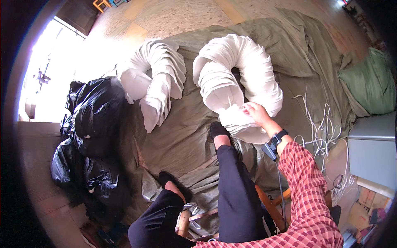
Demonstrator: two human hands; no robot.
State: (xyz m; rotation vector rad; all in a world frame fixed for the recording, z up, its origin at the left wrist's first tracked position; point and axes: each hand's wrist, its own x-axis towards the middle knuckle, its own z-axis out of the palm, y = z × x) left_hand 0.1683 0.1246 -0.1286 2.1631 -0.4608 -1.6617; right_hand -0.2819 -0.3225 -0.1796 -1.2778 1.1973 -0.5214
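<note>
My right hand [258, 114], with a dark watch on the wrist, reaches to the near end of a long curved stack of thin white nested pieces [258, 76]. Its fingers are bent together at the edge of a white sheet-like piece [237, 118]; what exactly they pinch is partly lost against the white. The stack bends like a horseshoe, with both ends toward me. A second, shorter curved white stack [163, 70] lies to the left, untouched. My left hand is out of view.
Both stacks lie on a wrinkled olive tarp [186, 120]. Black plastic bags [99, 107] are heaped at the left. Tangled white cord [320, 132], a green sack [370, 82] and a grey box [374, 144] are on the right. My feet rest on the tarp; wooden chair parts [271, 204] show below.
</note>
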